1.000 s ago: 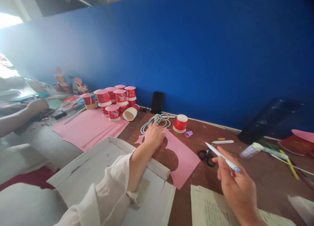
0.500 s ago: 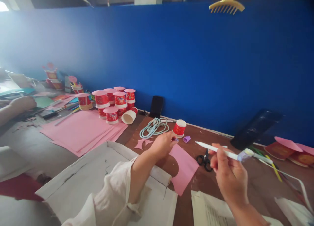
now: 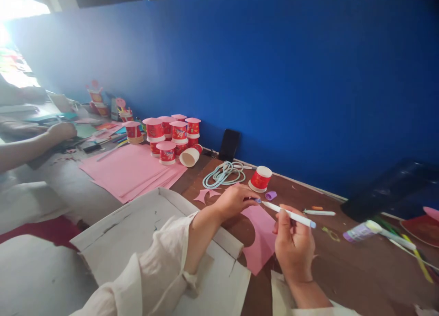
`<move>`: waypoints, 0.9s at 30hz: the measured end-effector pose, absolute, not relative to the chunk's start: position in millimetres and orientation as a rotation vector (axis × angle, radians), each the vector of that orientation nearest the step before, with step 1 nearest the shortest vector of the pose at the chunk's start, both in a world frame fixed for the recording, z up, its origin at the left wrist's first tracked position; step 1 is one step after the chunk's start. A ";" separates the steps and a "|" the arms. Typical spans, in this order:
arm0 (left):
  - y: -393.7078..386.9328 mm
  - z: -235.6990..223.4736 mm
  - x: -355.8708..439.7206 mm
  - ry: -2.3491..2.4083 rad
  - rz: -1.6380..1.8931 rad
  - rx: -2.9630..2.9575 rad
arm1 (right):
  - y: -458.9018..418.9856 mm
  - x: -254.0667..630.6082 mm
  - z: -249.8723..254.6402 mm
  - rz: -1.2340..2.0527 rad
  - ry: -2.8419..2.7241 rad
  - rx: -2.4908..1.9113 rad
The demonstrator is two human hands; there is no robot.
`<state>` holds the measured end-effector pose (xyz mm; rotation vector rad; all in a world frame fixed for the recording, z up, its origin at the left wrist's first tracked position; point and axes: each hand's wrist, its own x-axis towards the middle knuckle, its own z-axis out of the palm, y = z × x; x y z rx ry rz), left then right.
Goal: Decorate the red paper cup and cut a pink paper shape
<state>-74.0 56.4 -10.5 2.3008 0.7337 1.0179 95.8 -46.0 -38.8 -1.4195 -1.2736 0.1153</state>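
Note:
My right hand (image 3: pixel 295 245) is closed around a white pen (image 3: pixel 288 212) with a light blue back end. The pen's front end points left and meets the fingertips of my left hand (image 3: pixel 233 199). Those fingers pinch a small bluish cap (image 3: pixel 257 200) right at the pen's tip. Both hands hover over a pink paper sheet (image 3: pixel 262 243) with a round cut-out, lying on the brown table. A red paper cup (image 3: pixel 260 179) stands upside down just behind my left hand, with a small purple cap (image 3: pixel 270 195) next to it.
A white cardboard box (image 3: pixel 137 224) lies under my left forearm. Behind it are a pink paper stack (image 3: pixel 126 169), several red cups (image 3: pixel 173 133), a coiled cable (image 3: pixel 222 172) and a phone (image 3: pixel 229 144) against the blue wall. Another person's hand (image 3: pixel 61 131) works at the left. A glue stick (image 3: pixel 358 232) and pens lie right.
My right hand carried the pen leftward to my left hand. My left hand lifted off the pink paper and now pinches the cap at the pen's tip. The scissors are now hidden.

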 end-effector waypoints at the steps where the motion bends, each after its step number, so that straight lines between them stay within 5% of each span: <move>1: 56.6 -10.7 -74.2 0.744 1.012 2.314 | -45.9 96.4 -38.7 0.111 -1.273 -1.412; 14: 49.8 -8.7 -71.3 0.799 0.937 2.482 | -44.9 96.0 -34.2 0.070 -1.333 -1.461; 27: 34.9 6.0 -64.5 0.898 0.696 2.591 | -50.4 97.5 -14.7 0.466 -1.101 -1.656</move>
